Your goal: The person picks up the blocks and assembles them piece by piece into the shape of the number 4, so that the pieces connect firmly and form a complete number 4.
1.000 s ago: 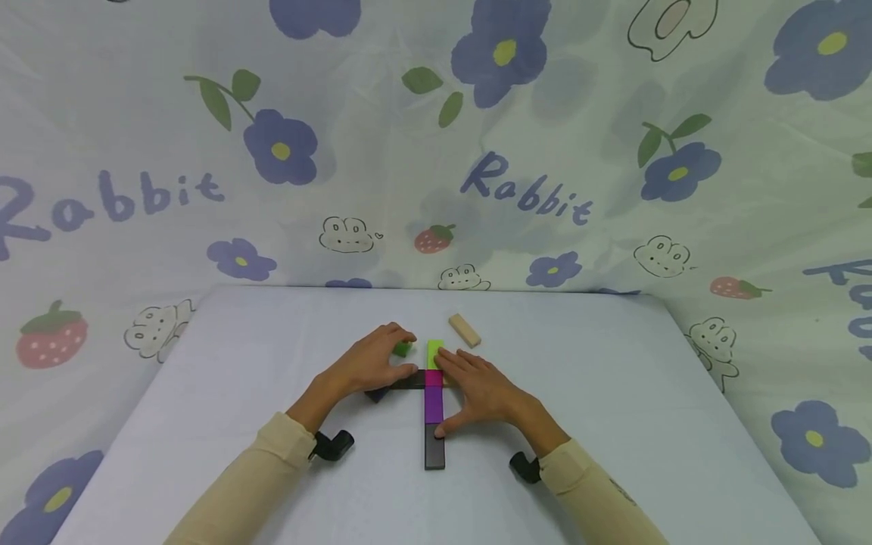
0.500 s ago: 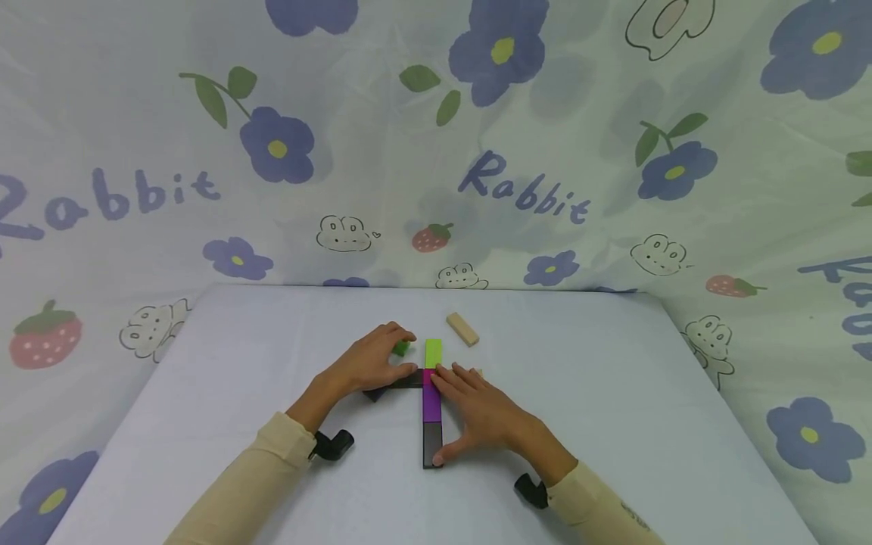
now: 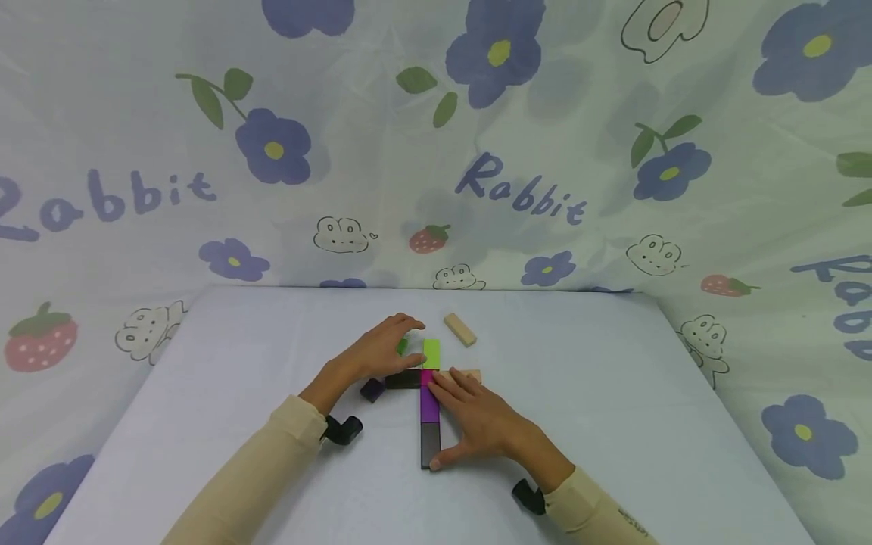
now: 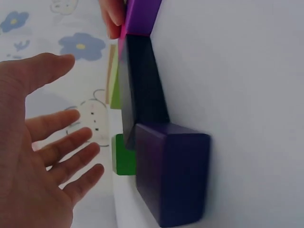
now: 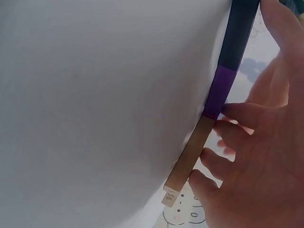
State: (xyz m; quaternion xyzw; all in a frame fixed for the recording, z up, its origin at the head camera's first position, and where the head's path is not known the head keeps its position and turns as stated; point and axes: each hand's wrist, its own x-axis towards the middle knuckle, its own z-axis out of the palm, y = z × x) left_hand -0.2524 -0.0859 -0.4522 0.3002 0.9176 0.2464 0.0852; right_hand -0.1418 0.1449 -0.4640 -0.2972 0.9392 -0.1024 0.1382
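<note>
A cross of flat blocks lies on the white table in the head view. Its pink block (image 3: 427, 378) is the middle, with a lime block (image 3: 431, 353) behind, a black block (image 3: 403, 379) to the left and a wooden block (image 3: 472, 375) to the right. Toward the person run a purple block (image 3: 430, 406) and a dark grey block (image 3: 429, 439). My right hand (image 3: 485, 420) lies spread, thumb at the dark grey block's near end, fingertips on the purple and wooden blocks. Empty, my left hand (image 3: 377, 348) hovers, fingers spread, above the green block (image 4: 125, 154) and the black one.
A dark purple block (image 3: 372, 390) lies beside the black block's left end. Behind the cross sits a loose wooden block (image 3: 460, 330). A patterned curtain (image 3: 381, 151) hangs past the table's (image 3: 559, 341) far edge.
My right hand has slid nearer the person, its thumb moving down to the dark grey block's end and its fingers leaving the lime block. My left hand has lifted slightly, away and to the right.
</note>
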